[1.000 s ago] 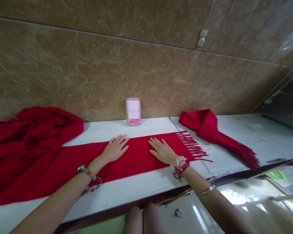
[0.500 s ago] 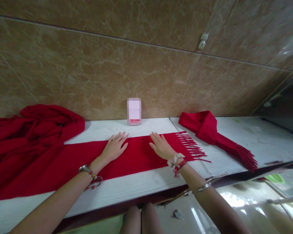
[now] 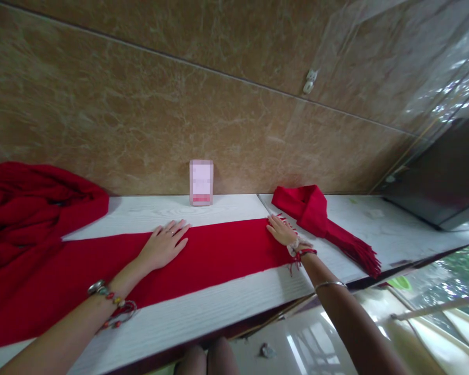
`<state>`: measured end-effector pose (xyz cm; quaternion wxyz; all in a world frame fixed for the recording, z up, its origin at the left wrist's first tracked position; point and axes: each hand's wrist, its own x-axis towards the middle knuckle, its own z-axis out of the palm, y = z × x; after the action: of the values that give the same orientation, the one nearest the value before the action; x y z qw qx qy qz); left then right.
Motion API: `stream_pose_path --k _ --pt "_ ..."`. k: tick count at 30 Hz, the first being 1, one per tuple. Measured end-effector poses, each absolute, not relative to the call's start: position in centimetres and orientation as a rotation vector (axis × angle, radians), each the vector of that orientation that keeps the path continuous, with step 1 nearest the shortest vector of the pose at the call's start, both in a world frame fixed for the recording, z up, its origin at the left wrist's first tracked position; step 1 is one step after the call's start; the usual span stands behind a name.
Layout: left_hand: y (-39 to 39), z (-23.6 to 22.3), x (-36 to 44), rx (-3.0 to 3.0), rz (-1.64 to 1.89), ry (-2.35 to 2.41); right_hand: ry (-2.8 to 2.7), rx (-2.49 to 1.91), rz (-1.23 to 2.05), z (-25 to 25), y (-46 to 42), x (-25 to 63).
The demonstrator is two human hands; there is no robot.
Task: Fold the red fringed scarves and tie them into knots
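Note:
A long red scarf (image 3: 222,251) lies flat along the white wood-grain counter (image 3: 203,317). My left hand (image 3: 162,246) rests palm down on its middle stretch, fingers spread. At the scarf's right end, my right hand (image 3: 282,232) lies flat over the fringe, which it partly covers. Just beyond that hand sits a second red scarf (image 3: 312,213), folded over on itself with its fringe pointing right and toward me. On the far left, red cloth (image 3: 42,203) is heaped in loose folds and runs into the flat scarf.
A phone-shaped pink object (image 3: 201,182), its face blurred, leans upright against the brown tiled wall (image 3: 140,114). A small white hook (image 3: 310,82) is fixed to the wall. Farther right stands a dark grey box-like thing (image 3: 433,177). My knees (image 3: 207,358) are below the counter's front edge.
My right hand has slid right along the scarf, from the red cloth onto the fringe. My left hand stays flat on the scarf. The view has turned to the right.

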<state>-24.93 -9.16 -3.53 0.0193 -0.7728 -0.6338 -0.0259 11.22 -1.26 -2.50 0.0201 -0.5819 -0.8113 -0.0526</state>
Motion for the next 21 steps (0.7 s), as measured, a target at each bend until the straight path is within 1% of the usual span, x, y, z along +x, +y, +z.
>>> stream_pose_path --k 3,7,9,11,13,15,21 --pt "-9.3 -3.4 -24.9 -2.397 -0.137 -1.958 -2.490 -1.752 -0.176 -1.9 -2.1 9.6" --pt "-10.1 -3.2 -24.7 -2.529 -0.255 -1.765 -2.587 -1.368 -0.018 -1.7 -6.5 3.4" --pt "-10.6 -3.3 -24.6 -2.615 -0.223 -1.714 -2.683 -1.180 0.056 -1.8 -8.9 0.7" --pt "-11.0 -3.3 -24.5 -2.665 -0.144 -1.718 -2.756 -1.102 0.111 -2.1 -10.5 -0.6" --pt "-11.2 -3.2 -24.4 -2.676 -0.073 -1.732 -2.785 -1.134 0.130 -2.5 -10.9 0.2" --pt "-11.1 -3.1 -24.4 -2.668 -0.033 -1.740 -2.769 -1.249 0.108 -2.9 -10.2 2.9" --pt "-10.9 -3.3 -24.4 -2.681 -0.088 -1.688 -2.555 -1.800 -0.027 -3.3 -6.9 14.7"
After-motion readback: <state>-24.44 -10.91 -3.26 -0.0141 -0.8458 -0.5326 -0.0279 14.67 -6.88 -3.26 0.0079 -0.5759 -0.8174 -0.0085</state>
